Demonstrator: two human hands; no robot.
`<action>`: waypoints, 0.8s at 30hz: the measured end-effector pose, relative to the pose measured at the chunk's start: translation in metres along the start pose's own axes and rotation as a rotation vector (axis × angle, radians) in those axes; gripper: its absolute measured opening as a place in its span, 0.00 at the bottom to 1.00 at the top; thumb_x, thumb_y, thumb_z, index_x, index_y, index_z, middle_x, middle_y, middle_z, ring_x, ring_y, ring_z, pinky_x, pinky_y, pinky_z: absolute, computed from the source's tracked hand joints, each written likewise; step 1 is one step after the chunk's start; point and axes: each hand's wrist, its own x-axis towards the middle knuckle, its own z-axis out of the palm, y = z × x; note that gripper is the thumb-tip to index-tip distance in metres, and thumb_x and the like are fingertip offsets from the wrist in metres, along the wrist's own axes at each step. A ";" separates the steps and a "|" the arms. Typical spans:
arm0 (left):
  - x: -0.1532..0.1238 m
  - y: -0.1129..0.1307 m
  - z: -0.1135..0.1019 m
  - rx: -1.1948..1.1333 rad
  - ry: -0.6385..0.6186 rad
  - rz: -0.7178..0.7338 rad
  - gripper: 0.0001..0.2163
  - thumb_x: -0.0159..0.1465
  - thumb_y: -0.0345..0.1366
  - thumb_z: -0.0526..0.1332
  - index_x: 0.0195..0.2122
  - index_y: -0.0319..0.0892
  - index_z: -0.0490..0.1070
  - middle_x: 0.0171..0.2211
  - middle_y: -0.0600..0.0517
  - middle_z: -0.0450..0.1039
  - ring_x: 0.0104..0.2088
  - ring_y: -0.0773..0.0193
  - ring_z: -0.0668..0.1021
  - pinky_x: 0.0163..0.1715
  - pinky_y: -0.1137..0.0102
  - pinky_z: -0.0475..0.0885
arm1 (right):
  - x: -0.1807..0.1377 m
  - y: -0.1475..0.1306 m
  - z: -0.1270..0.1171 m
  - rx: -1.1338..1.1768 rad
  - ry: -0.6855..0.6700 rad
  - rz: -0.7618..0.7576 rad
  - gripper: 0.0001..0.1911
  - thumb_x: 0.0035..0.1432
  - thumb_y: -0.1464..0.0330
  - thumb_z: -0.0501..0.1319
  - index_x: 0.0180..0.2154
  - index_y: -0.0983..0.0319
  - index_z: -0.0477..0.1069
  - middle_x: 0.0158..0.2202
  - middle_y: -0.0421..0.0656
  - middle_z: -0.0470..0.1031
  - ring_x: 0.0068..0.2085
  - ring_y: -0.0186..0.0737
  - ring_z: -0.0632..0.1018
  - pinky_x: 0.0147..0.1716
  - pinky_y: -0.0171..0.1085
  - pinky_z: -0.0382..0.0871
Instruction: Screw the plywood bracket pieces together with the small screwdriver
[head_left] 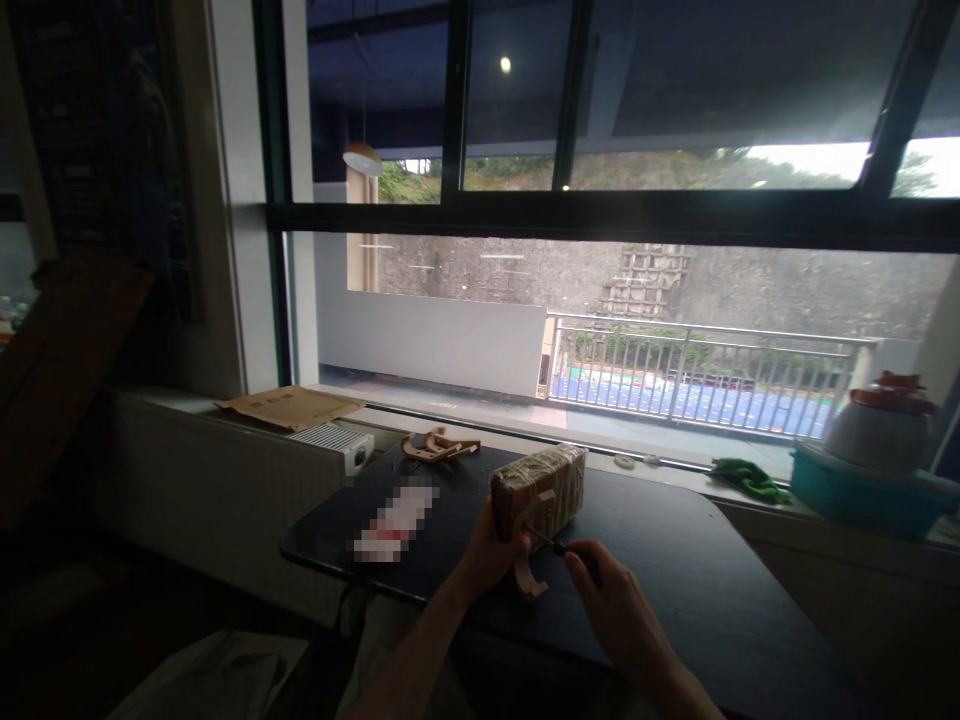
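Note:
A box-shaped block (559, 485), bound in clear wrapping, stands on the dark table. Against its near side is a curved piece of light wood (531, 580), its lower end hooking towards me. My left hand (491, 548) grips this curved piece beside the block; some of its fingers are hidden. In my right hand (609, 588) is a dark-handled tool (559, 548) with a thin shaft, like a screwdriver. The shaft points left, its tip at the wood close to my left fingers; I cannot make out the tip's shape.
The dark table (660, 560) has rounded corners. More curved wooden pieces (439, 445) lie at its back edge, left of a blurred white and red item (397, 522). On the sill are a brown envelope (289, 405), a green cloth (750, 482) and a teal basin (870, 488).

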 end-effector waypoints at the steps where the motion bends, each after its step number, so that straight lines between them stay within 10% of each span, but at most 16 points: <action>1: 0.000 0.000 0.000 0.000 0.001 -0.002 0.25 0.47 0.27 0.66 0.47 0.41 0.62 0.41 0.51 0.72 0.43 0.58 0.74 0.41 0.68 0.71 | 0.000 -0.002 -0.003 -0.038 -0.002 -0.010 0.15 0.62 0.60 0.49 0.43 0.59 0.68 0.29 0.40 0.78 0.31 0.41 0.78 0.30 0.36 0.66; 11: -0.002 0.006 0.001 0.002 0.020 -0.007 0.26 0.46 0.28 0.67 0.47 0.41 0.63 0.41 0.51 0.73 0.42 0.58 0.74 0.41 0.67 0.71 | -0.001 -0.008 -0.006 -0.362 0.084 -0.301 0.13 0.61 0.70 0.48 0.43 0.58 0.69 0.39 0.44 0.78 0.35 0.40 0.79 0.31 0.35 0.67; 24: -0.001 0.001 -0.001 0.029 0.017 -0.005 0.25 0.47 0.28 0.66 0.47 0.43 0.64 0.41 0.52 0.73 0.42 0.58 0.74 0.41 0.67 0.71 | 0.002 0.003 0.005 -0.036 0.021 -0.006 0.14 0.61 0.60 0.49 0.39 0.58 0.70 0.30 0.41 0.79 0.32 0.41 0.79 0.30 0.35 0.66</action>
